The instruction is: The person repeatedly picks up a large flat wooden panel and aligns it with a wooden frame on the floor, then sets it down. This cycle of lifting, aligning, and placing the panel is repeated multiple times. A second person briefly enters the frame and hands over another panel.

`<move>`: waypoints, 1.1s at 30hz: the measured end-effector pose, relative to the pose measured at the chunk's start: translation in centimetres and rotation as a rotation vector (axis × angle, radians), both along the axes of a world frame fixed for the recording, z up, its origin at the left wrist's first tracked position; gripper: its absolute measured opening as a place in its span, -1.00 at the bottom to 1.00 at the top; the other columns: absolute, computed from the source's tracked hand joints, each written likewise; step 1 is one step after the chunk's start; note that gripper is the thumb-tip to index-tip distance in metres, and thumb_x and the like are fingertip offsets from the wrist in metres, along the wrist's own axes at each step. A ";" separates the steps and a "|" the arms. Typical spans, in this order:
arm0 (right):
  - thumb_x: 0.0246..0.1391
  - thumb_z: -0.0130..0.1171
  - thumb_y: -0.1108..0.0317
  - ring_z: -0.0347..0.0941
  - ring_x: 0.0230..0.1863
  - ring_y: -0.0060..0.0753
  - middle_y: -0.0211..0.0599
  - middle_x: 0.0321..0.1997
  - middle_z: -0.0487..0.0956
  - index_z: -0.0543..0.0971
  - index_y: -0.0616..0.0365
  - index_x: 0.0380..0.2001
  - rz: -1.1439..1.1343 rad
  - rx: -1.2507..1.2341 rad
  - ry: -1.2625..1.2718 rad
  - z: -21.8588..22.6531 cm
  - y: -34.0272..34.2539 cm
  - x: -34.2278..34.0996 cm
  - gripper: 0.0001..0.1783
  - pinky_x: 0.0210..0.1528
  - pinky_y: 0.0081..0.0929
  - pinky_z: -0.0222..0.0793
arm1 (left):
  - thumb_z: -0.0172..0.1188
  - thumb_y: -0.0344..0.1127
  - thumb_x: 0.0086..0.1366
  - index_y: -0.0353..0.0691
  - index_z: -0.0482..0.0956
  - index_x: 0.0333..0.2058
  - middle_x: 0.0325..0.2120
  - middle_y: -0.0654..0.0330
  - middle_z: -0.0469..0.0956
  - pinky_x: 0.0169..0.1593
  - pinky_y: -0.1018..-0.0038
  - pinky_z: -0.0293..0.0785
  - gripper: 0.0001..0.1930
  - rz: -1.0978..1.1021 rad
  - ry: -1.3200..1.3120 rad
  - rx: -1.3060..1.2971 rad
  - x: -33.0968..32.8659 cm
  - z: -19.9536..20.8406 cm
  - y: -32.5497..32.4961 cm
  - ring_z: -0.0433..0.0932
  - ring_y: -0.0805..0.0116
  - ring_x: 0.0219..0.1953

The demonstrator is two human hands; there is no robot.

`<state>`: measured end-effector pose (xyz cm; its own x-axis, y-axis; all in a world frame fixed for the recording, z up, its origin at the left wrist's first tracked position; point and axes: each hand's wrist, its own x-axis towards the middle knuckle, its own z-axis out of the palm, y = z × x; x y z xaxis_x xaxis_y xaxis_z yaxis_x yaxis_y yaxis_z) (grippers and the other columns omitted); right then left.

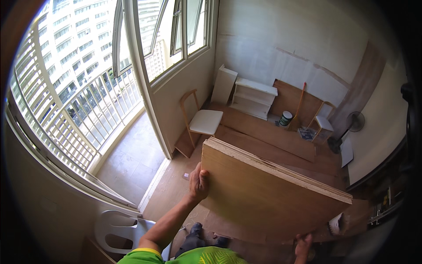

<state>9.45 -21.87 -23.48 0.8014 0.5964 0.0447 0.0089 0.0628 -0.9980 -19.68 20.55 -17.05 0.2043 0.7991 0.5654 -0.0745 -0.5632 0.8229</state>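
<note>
Big rectangular light-brown plywood sheet (272, 193), layered edge showing along its top, stands on edge and tilted at frame centre to 4 o'clock, held up off the floor between both hands. Left hand (198, 181) at the sheet's left edge, about 7 o'clock from centre: fingers wrapped behind the edge and hidden, thumb and palm flat on the near face, so it's a firm grasp. Right hand (303, 247) at 5 o'clock, under the sheet's lower edge; only knuckles and part of the wrist show, rest cut by the frame bottom, so can't tell how far it's closed, though it touches the board. Sheet's lower right corner is hard to read against the dark rim. Floor is covered w/ more flat brown plywood boards (268, 132) at 12–2 o'clock. On them: a wooden chair with white seat (203, 119) at 11 o'clock, a white open shelf unit (254, 97) at 12, a white panel (223, 84) leaning on the wall just beside it, a small paint can (285, 118), a broom (299, 108) and a black standing fan (349, 127) at 2. Tall windows and a curved balcony railing (74, 119) at 9–10 o'clock. White plastic chair (118, 229) at 7, partly cut off.
</note>
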 end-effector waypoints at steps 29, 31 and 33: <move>0.06 0.38 0.57 0.55 -0.09 -0.60 -0.41 -0.14 0.64 0.57 0.23 -0.14 0.022 0.054 0.111 -6.2 -2.9 2.5 -0.72 0.01 -0.47 0.53 | -0.30 0.41 0.46 -0.23 0.41 -0.38 -0.39 0.22 0.34 -0.19 0.37 0.32 -0.28 -0.103 -0.147 0.027 4.7 -13.0 0.8 0.31 0.38 -0.34; 0.08 0.36 0.57 0.55 -0.06 -0.56 -0.40 -0.12 0.64 0.57 0.23 -0.14 0.000 -0.012 0.066 -6.1 -3.0 2.5 -0.73 0.03 -0.47 0.53 | -0.30 0.47 0.42 -0.25 0.42 -0.35 -0.38 0.22 0.38 -0.19 0.43 0.33 -0.23 -0.010 -0.083 0.052 4.7 -12.4 0.9 0.33 0.43 -0.33; 0.09 0.36 0.54 0.52 0.02 -0.50 -0.37 -0.05 0.62 0.54 0.20 -0.04 0.003 -0.099 0.014 -5.9 -3.1 2.4 -0.65 0.06 -0.44 0.50 | -0.32 0.47 0.43 -0.27 0.43 -0.34 -0.38 0.20 0.38 -0.18 0.41 0.35 -0.22 0.021 -0.075 0.093 4.5 -12.2 0.6 0.34 0.41 -0.31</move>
